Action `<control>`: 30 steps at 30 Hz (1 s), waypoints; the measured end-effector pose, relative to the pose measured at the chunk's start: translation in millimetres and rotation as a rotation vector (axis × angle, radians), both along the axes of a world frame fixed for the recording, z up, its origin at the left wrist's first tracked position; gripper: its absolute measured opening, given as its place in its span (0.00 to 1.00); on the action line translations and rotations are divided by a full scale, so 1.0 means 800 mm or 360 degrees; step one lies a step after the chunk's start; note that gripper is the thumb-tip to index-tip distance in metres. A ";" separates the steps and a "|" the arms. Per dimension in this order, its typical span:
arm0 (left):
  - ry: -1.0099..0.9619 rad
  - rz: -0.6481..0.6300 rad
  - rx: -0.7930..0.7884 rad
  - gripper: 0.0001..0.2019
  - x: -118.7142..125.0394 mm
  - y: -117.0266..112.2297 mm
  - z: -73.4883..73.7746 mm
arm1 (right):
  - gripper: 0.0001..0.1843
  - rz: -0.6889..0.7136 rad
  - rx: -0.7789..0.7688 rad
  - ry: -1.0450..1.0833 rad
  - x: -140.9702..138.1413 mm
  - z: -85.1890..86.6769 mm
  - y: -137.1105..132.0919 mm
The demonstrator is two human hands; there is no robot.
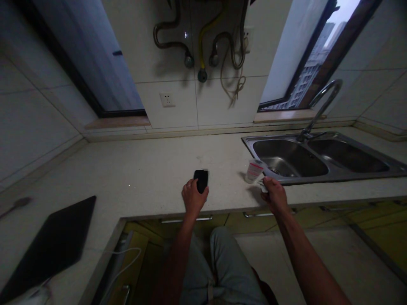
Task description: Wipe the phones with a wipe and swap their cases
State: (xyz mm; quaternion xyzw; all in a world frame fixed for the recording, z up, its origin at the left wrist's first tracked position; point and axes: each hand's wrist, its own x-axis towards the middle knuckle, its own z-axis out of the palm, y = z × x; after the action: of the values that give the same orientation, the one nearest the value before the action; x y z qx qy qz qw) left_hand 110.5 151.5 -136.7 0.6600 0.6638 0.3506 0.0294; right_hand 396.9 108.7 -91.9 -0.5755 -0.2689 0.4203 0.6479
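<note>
My left hand point(193, 195) rests on the pale countertop point(143, 173) with its fingers curled round a small black box-like object point(201, 180). My right hand point(274, 194) is near the counter's front edge, fingers pinched on a small white piece I cannot make out. Just beyond it a small white cup with a pink label point(254, 171) lies tilted on the counter, beside the sink's left corner.
A steel double sink point(321, 159) with a curved tap point(321, 106) fills the right side. A black flat board point(54, 241) lies at the left, with a spoon point(15, 205) beyond it. Hoses and a wall socket point(167, 99) are on the tiled wall behind.
</note>
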 end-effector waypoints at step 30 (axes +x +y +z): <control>-0.0369 -0.0033 0.0090 0.14 -0.011 0.002 -0.005 | 0.27 0.0423 0.0181 -0.0949 -0.026 -0.071 0.018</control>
State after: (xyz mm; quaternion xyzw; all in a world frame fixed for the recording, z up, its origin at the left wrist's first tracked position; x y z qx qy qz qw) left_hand 101.8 153.4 -140.7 0.6224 0.6390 0.4427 0.0910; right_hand 376.0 123.0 -148.9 -0.5959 -0.5425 0.2986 0.5113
